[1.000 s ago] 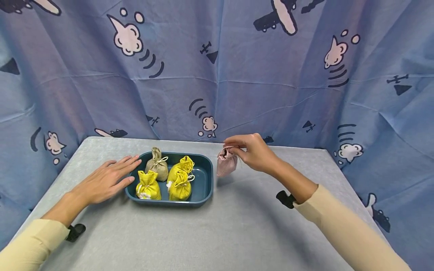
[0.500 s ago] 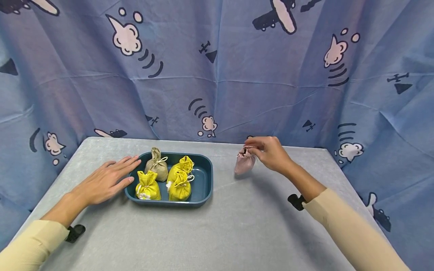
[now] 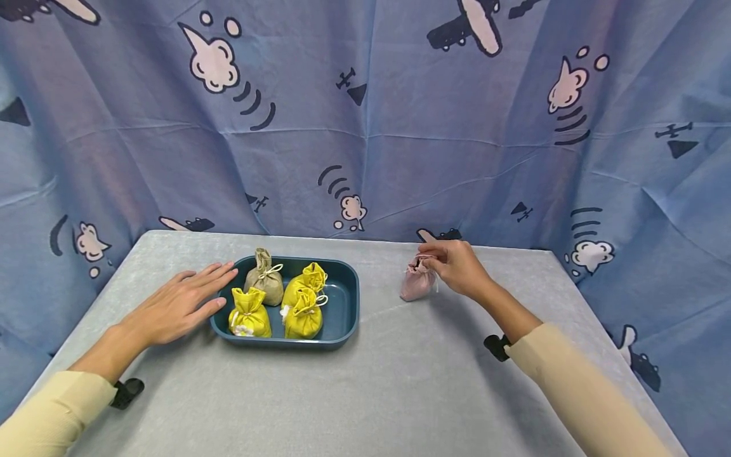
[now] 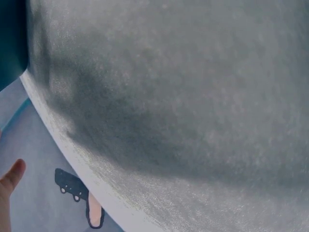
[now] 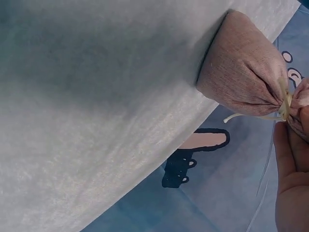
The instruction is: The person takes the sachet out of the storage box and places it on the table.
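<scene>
My right hand pinches the gathered neck of a small pink drawstring pouch, right of the tray and close over the table. In the right wrist view the pouch bulges below its pale tie, with fingers at the neck. My left hand lies with extended fingers at the left rim of a dark teal tray. Inside the tray stand a beige pouch at the back left and three yellow pouches, one of them a front-left yellow pouch with a white flower.
A pale grey cloth covers the table. Behind it hangs a blue printed curtain, meeting the table's back edge. The tray's right part shows bare floor.
My right hand has carried the pink pouch rightward, away from the tray, then lowered it slightly. The left hand and the tray stay in place.
</scene>
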`<state>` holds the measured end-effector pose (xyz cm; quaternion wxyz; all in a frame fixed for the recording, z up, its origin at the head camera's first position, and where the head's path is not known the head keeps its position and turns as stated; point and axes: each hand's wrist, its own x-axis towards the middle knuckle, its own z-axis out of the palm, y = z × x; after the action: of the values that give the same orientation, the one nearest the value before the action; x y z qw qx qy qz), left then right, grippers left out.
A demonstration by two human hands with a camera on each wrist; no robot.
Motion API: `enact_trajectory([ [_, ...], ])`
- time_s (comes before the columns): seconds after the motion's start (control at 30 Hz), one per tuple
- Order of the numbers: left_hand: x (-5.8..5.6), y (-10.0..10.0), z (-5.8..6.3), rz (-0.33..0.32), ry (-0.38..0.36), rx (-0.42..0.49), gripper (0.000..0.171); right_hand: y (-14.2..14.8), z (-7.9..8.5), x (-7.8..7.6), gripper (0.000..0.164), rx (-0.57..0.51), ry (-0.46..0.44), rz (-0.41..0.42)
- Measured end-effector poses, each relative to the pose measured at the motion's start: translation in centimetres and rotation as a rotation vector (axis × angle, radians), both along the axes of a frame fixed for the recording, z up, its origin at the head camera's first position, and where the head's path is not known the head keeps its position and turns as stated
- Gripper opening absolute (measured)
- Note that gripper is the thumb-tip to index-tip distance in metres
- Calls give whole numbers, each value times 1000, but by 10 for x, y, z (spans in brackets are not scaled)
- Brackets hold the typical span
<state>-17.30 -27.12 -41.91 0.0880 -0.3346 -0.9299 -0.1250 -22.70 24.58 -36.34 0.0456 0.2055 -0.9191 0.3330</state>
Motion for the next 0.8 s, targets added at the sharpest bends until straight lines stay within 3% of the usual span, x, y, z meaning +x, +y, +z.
enact_trajectory([
  [0.2, 0, 1, 1, -8, 4, 4, 54, 0, 1, -1, 27, 11, -20, 0],
  [0.43, 1, 0, 2, -1, 9, -4, 54, -8, 13, 1, 32, 10, -45, 45],
  [0.8, 1, 1, 0, -9, 21, 7, 55, -54, 30, 18, 43, -8, -64, 164],
])
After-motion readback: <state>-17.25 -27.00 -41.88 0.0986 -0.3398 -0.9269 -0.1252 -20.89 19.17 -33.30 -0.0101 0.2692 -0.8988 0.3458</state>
